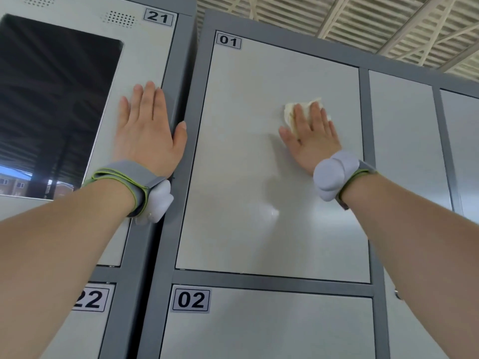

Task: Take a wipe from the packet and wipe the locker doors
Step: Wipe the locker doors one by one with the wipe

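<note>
White wipe (289,115) under flat fingers (317,117) of right hand (315,143) on door 01 (259,177); left hand (146,133) flat beside dark screen (51,99).

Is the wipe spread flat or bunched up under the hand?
Bunched: the wipe shows crumpled folds beyond the right hand, which presses it flat-fingered on door 01.

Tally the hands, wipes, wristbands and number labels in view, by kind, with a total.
Hands: 2, left hand, right hand
Wipes: 1, wipe
Wristbands: 2, left wristband, right wristband
Number labels: 4, label 21, label 01, label 22, label 02
Total: 9
</note>
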Demonstrator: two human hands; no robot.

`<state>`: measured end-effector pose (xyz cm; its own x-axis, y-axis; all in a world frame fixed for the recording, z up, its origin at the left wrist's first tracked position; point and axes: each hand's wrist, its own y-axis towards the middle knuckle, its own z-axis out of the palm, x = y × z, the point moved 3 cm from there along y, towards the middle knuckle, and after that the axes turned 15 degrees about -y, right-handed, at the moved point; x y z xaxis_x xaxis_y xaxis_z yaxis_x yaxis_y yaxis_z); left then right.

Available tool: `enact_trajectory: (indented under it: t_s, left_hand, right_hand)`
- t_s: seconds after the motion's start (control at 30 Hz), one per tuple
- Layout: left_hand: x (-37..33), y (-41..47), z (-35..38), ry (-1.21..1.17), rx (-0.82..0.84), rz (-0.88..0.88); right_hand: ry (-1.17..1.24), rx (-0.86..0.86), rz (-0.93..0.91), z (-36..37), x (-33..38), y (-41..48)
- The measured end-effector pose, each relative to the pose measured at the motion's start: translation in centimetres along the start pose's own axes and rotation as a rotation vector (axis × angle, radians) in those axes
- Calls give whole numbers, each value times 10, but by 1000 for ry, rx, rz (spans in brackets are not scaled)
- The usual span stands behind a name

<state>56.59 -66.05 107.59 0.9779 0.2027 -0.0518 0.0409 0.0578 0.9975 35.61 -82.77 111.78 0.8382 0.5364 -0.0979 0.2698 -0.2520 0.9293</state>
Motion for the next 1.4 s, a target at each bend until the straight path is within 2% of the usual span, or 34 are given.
enact_trajectory:
  t_s: [0.1, 0.23, 0.37, 0.43, 0.57, 0.63, 0.8, 0.97, 1.03, 1.2, 1.27, 1.4]
  left_hand:
    - [1, 1, 1, 0, 15, 0]
    - [3, 1, 1, -8, 8, 23]
    - [1, 2, -1, -38, 22, 8]
    - [3, 1, -2, -40, 23, 28]
    - [15, 1, -9, -1, 73, 121]
    - [21, 3, -13, -11, 101, 151]
    - [31, 2, -15, -56, 165, 206]
    - [28, 1, -13, -55, 173, 223]
    - [32, 1, -21, -63, 179, 208]
    - [32, 0, -22, -58, 199, 238]
    - [33, -5, -23, -39, 170, 253]
    - [33, -21, -19, 18, 112, 217]
  right_hand:
    - [22, -17, 28, 0, 13, 1]
    - [3, -85, -143, 7, 43, -26]
    - [-4, -81, -288, 7, 51, -42]
    - [-28, -56, -258, 4, 42, -31]
    - [-8, -4, -30, -5, 24, 3]
    - [14, -10, 6, -4, 32, 6]
    - [1, -98, -123, 3, 66, -23]
    - [-28, -68, -299, 6, 75, -43]
    - [-50, -44, -283, -2, 75, -32]
    - [-11, 18, -53, -11, 66, 9]
    - [1, -3, -55, -9, 75, 8]
    - [-21, -74, -182, -4, 99, -20]
